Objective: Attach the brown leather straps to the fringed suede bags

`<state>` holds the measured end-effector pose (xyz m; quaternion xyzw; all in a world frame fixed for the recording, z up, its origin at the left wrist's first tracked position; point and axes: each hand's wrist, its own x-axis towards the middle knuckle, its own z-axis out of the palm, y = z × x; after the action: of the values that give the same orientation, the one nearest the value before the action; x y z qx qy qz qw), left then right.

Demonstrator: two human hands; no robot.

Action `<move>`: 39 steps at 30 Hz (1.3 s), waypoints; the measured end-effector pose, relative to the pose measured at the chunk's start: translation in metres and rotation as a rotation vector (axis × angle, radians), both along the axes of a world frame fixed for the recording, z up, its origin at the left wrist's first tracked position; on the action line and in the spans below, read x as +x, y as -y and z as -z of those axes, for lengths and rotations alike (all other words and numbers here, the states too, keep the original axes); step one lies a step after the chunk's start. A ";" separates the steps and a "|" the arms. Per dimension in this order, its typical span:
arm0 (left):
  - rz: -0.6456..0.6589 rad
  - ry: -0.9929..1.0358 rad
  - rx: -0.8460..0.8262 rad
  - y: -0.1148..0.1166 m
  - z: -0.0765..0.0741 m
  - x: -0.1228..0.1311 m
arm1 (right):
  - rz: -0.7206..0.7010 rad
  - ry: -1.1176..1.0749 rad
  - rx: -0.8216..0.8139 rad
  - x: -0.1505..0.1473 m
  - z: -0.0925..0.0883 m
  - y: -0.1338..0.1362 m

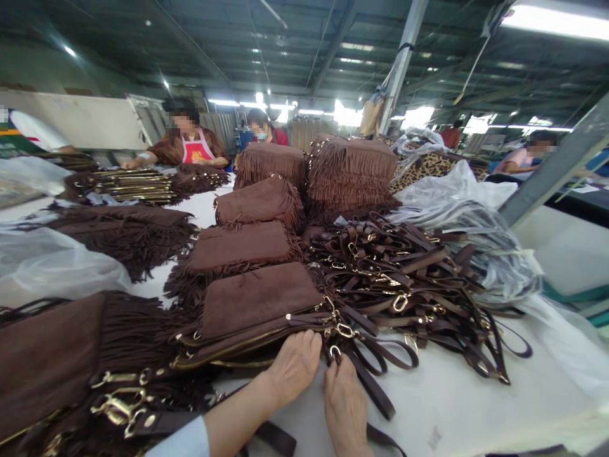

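Fringed bag (261,295): left fingers (310,346) curled at edge, grip indeterminate; right fingers (339,369) pinching gold ring (335,348); sideways pull might snag heaped straps (425,260).

From the right hand (346,397) toward the lower right of the frame, bare table (438,390) leaves room to pass. A tangled strap heap (404,273) blocks the right of centre, stacked fringed bags (261,295) bar the middle, and plastic wrapping (57,263) crowds the left edge.
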<state>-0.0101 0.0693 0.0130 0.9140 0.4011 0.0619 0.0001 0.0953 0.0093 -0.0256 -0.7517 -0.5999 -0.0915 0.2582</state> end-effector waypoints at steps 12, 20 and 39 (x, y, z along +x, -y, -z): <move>0.031 0.055 0.243 -0.001 0.019 0.000 | 0.022 0.018 -0.014 -0.003 0.006 -0.007; 0.014 0.195 0.277 -0.008 0.013 -0.002 | -0.007 -0.048 -0.011 -0.005 0.010 -0.014; 0.028 0.251 0.275 -0.013 0.008 -0.002 | -0.008 -0.122 -0.053 -0.006 0.005 -0.021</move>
<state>-0.0119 0.0821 0.0048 0.8960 0.3728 0.2296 -0.0740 0.0894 0.0306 -0.0305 -0.7599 -0.5884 -0.0285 0.2748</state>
